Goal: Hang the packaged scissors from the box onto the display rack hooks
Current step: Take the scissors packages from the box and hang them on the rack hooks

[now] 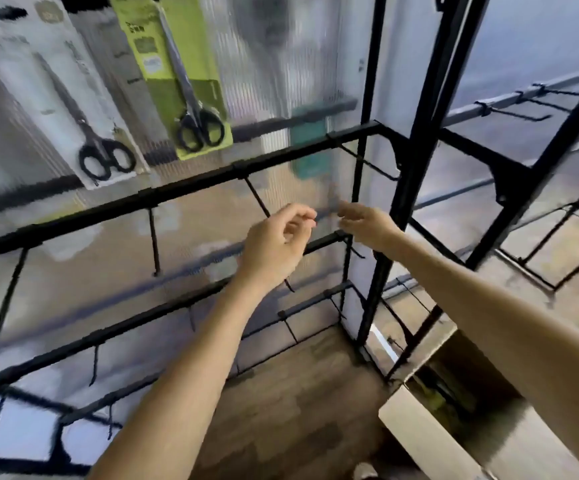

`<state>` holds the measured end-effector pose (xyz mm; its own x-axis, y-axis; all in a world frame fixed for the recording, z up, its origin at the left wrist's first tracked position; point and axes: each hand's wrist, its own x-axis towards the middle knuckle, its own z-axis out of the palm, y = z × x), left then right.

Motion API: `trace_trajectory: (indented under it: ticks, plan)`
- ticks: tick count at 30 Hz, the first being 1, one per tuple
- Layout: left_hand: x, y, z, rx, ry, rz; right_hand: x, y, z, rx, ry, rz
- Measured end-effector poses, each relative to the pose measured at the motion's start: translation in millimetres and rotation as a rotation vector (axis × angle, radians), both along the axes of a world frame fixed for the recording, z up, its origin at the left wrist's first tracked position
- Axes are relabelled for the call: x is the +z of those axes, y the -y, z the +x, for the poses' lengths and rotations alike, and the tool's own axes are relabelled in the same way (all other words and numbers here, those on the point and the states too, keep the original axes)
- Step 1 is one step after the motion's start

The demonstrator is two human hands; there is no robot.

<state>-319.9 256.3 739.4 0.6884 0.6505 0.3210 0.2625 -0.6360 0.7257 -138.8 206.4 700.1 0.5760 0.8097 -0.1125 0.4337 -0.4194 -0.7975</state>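
Bare forearms closest to lens, rising from bottom edge toward rack. Left hand (277, 240) with fingers (302, 216) curled, thumb and index tips close together just beside the lower end of a slanted hook (257, 199); anything pinched too blurred to tell. Right hand (367, 225) just beside it, apart from it, fingertips smeared by motion; open or gripping, cannot tell. No package plainly visible in either hand.

Both hands in front of middle rail of black display rack (191, 190); more rails with hooks above and below. Two packaged scissors hanging at upper left: white-card pack (56, 98) and green-card pack (142, 39), black handles down, side by side, well above the hands. Ribbed translucent panel (281, 64) behind the rails.

Open cardboard box (416, 431) on the floor at lower right, under right forearm, near rack's corner post; something yellow-green inside, unclear. Wood-look floor (298, 393) below. Second black rack frame (510, 168) off to the right.
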Motion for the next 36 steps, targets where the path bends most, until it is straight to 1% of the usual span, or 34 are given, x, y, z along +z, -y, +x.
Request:
trace_trajectory:
  ticks: [3,5,7,10,12,14,15,17,22,25,28,32,36]
  plan:
    - [-24,26,46,-0.116,-0.123,0.102,-34,61,16,-0.114,-0.002,-0.126]
    - [-45,49,77,-0.205,-0.241,0.156,-58,107,28,-0.195,0.007,-0.218]
    - [-70,73,108,-0.315,-0.368,0.166,-81,151,39,-0.296,-0.022,-0.279]
    - [-108,108,152,-0.461,-0.563,0.153,-111,208,52,-0.392,-0.062,-0.386]
    - [-132,135,179,-0.535,-0.666,0.177,-128,245,62,-0.420,-0.066,-0.466]
    - [-156,155,202,-0.571,-0.786,0.257,-144,272,72,-0.430,-0.041,-0.534]
    - [-167,163,213,-0.579,-0.849,0.301,-150,284,77,-0.427,-0.029,-0.570]
    - [-193,179,231,-0.571,-0.948,0.320,-164,303,86,-0.383,-0.014,-0.627]
    - [-263,208,263,-0.568,-1.069,0.250,-221,335,109,-0.356,-0.018,-0.625]
    - [-307,220,274,-0.616,-1.092,0.277,-268,346,116,-0.361,-0.056,-0.660]
    - [-355,226,282,-0.674,-1.153,0.307,-317,349,123,-0.343,-0.120,-0.723]
    - [-436,226,299,-0.742,-1.249,0.326,-395,341,137,-0.336,-0.165,-0.778]
    - [-528,223,324,-0.765,-1.310,0.338,-483,321,147,-0.338,-0.197,-0.785]
